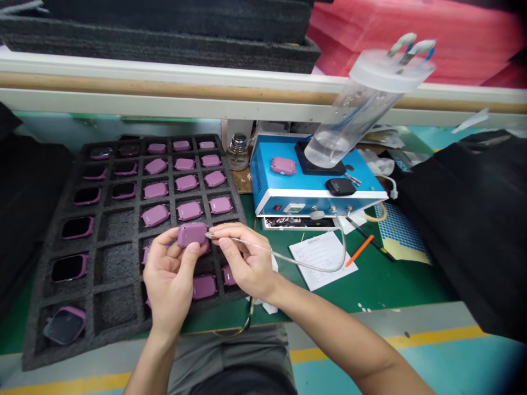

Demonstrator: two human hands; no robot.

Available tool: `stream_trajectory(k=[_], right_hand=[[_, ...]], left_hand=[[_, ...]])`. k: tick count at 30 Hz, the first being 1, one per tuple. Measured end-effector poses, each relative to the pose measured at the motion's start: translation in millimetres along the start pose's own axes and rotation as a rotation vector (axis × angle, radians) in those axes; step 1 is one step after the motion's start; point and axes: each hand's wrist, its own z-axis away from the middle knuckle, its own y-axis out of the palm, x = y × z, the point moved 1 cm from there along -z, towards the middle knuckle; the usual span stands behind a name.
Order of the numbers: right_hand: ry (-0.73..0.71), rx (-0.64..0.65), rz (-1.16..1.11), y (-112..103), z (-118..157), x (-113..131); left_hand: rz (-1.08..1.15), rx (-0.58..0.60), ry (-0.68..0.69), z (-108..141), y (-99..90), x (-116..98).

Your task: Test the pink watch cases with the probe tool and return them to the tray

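Purple case (pixel 191 234) in left hand (pixel 171 277), tube (pixel 304 265) in right hand (pixel 249 262)

Orange stick (pixel 359 251) overlapping printed sheet (pixel 315 258); metal-capped glass bottle (pixel 237 155); red stack (pixel 465 41) on shelf (pixel 173 103).

1 head-worn view, looking forward and down from above the wearer's lap (pixel 269 351), near the held purple case (pixel 191 235), green surface (pixel 395 291) spread below, shelf (pixel 164 101) crossing the upper part
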Motion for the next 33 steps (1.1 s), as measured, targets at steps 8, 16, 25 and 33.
stream_trajectory(k=[8,16,25,33], right_hand=[[-0.024,-0.013,0.001,0.1,-0.5,0.6],[0.0,-0.013,-0.025,1.2,0.0,-0.9],[0.007,-0.011,-0.049,2.6,-0.4,-0.6],[-0.013,-0.009,-0.035,1.5,-1.6,0.7]], left_hand=[[-0.012,0.0,-0.003,-1.4,-0.1,-0.4],[-0.031,-0.007,-0.014,-1.4,-0.2,-0.6],[-0.03,-0.007,-0.009,-1.3,-0.2,-2.1],[-0.035,-0.006,-0.015,-1.6,-0.7,-2.3]])
